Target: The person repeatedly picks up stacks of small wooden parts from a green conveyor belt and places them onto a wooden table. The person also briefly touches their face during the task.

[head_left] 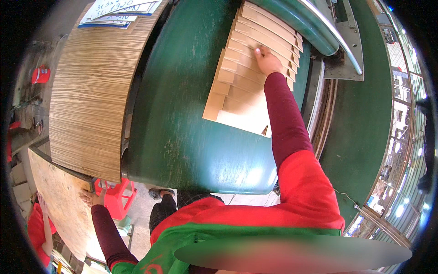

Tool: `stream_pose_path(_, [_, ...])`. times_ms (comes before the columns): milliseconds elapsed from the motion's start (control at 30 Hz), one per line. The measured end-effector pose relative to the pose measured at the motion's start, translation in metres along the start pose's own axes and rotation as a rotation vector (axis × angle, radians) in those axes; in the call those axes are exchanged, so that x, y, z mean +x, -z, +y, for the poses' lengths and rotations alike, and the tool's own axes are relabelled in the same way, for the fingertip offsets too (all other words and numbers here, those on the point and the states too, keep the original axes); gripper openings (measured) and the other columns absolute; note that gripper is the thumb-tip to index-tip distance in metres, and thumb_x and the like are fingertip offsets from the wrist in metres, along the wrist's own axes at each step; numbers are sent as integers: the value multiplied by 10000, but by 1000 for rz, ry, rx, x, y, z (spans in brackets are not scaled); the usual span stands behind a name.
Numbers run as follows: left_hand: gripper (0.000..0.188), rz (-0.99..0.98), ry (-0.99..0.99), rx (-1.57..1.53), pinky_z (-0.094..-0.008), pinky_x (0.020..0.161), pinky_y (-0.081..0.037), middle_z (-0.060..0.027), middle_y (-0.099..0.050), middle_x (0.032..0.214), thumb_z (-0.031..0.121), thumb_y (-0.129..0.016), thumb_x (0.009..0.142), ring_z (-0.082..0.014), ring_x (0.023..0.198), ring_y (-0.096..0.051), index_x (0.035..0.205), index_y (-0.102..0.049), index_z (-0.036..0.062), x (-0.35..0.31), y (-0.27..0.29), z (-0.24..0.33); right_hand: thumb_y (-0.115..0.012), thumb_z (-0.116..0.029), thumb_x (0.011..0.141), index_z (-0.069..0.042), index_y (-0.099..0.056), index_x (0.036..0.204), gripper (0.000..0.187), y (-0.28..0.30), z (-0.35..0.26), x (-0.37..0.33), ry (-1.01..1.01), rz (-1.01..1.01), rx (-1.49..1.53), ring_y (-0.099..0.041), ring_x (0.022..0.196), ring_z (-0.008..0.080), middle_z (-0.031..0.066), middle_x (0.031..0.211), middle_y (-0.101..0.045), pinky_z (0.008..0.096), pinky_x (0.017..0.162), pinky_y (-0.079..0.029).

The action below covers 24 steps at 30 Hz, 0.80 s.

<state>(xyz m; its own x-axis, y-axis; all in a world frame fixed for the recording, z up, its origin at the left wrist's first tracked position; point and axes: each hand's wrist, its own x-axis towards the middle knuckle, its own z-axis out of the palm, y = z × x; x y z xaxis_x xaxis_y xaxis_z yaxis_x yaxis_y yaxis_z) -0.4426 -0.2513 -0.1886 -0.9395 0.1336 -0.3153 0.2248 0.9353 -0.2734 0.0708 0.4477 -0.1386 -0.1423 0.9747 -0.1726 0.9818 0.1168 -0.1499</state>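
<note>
My right hand (268, 61) reaches forward onto a row of overlapping brown folded cardboard pieces (246, 64). Its thumb and forefinger stand slightly apart, and the other fingers are partly hidden under the hand. The pieces lie shingled on a green conveyor belt (182, 105), the nearest one showing a pale, shiny face. Off to the left, my left hand (93, 198) rests with spread fingers on the edge of a worn wooden tabletop (59, 192), holding nothing that I can see. A red plastic stool (119, 198) stands right beside that hand.
A green roller (305, 27) with a metal bar crosses above the belt's far end. Left of the belt runs a wood-grain board (91, 91) with written sheets (116, 13) on it. Another green surface (360, 123) lies to the right. A person in red (40, 233) is at lower left.
</note>
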Motion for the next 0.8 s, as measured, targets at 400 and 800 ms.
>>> stream_pose_path(400, [1376, -11, -34, 26, -568, 1107, -142, -253, 97, 1521, 642, -782, 532, -406, 1419, 28, 1486, 84, 160, -15, 9, -2, -390, -488, 938, -147, -562, 1237, 485, -17, 19, 41, 153, 336, -124, -526, 1169, 281, 113, 1233, -587, 468, 985, -388])
stream_pose_path(800, [1287, 116, -128, -101, -564, 1108, -102, -280, 88, 1510, 584, -792, 569, -423, 1412, 23, 1496, 11, 190, -25, 4, -9, -287, -657, 876, -131, -376, 1410, 755, -33, 45, 86, 88, 91, -99, -343, 1341, 318, 167, 1448, -368, 519, 1074, -252])
